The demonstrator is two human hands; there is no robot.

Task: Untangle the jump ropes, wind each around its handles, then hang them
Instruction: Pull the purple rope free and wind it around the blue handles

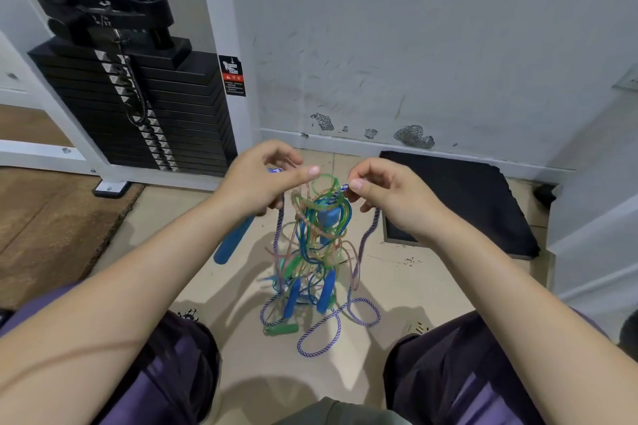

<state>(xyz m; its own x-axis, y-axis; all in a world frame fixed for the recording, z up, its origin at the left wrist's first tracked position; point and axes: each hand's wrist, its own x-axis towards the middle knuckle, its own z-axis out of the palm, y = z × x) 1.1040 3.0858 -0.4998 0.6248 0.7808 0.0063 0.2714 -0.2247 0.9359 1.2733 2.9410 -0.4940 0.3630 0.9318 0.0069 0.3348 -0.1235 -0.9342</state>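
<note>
Centrally in the frame we see the tangle of jump ropes (316,245) hanging from both hands, its lower loops resting on the beige floor (276,366). It mixes thin translucent green, blue and pinkish cords with one thicker blue-and-white braided rope (336,331). We count five blue handles: one long blue handle (233,241) angling down below the left hand (262,179), one high in the knot and three lower down. One green handle (281,328) lies on the floor. The left hand's fingers curl around the braided rope near that handle. The right hand (386,197) pinches the braided rope between thumb and forefinger. At upper left stands one black weight stack (138,107); at right lies one black mat (459,197).
</note>
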